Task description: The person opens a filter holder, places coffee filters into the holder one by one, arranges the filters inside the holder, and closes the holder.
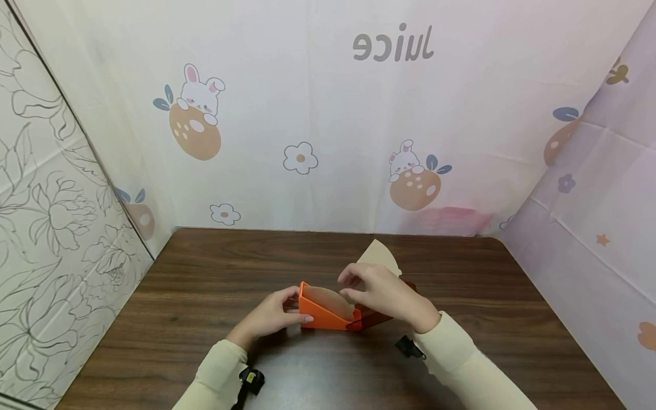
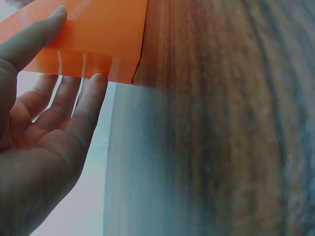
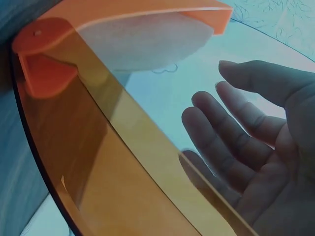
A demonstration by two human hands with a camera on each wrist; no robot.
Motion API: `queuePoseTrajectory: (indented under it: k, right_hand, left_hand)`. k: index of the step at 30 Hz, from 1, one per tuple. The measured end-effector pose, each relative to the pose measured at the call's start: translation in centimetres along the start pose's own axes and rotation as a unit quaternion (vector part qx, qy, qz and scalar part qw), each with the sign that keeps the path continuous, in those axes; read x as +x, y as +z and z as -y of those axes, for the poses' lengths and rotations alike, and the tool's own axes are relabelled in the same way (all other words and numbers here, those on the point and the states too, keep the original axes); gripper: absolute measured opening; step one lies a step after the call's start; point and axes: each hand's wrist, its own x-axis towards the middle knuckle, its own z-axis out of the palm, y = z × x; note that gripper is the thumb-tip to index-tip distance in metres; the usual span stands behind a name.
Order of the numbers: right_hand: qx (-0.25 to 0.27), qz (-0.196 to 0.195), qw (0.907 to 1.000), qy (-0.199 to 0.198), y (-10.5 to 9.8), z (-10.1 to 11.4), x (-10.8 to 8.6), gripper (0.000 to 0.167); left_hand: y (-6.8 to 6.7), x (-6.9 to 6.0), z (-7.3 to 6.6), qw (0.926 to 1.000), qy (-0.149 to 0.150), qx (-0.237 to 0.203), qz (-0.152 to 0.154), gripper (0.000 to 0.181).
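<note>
As L hand (image 1: 271,316) pinches org. box (image 1: 322,318), R hand (image 1: 380,287) hovers nr rim (image 3: 147,10) w/ gap.

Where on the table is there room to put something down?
The wooden table is bare left of the left grip, toward the line-drawn flower panel, and right of the right grip, toward the side curtain. The middle is crowded: orange filter holder, amber see-through cover and fan-shaped coffee filter, with both grips there.

back: white fabric backdrop (image 1: 256,102) with rabbit-and-fruit prints (image 1: 195,131), mirrored grey "Juice" lettering (image 1: 393,44) | left: white panel (image 1: 53,142) with grey line-drawn flowers (image 1: 64,210) | right: lilac-tinted printed fabric (image 1: 589,210) | below: dark-brown wood-grain bench (image 1: 205,273) | light: pale glare (image 1: 328,370) toward its near side
</note>
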Motion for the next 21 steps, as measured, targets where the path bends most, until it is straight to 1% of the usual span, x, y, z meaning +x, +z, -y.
queuePoseTrajectory:
  k: [5, 11, 18, 21]
  right_hand:
    - [-0.026, -0.008, 0.9996, 0.01, -1.0, -0.2, -0.2, 0.018]
    - [-0.042, -0.016, 0.9983, 0.037, -2.4, -0.8, -0.5, 0.019]
    - [-0.04, -0.029, 0.9967, 0.064, -3.9, -2.0, -0.9, 0.017]
    - [-0.039, -0.031, 0.9957, 0.079, -4.5, -2.6, -1.0, 0.02]
  left_hand:
    - [0.1, 0.0, -0.1, 1.0, 0.003, 0.0, 0.001, 0.039]
    - [0.1, -0.1, -0.2, 0.9999, 0.004, -0.011, 0.001, 0.04]
    - [0.0, 0.0, -0.1, 0.9999, 0.004, -0.01, 0.002, 0.039]
    - [0.0, 0.0, -0.1, 0.9999, 0.005, -0.009, 0.001, 0.04]
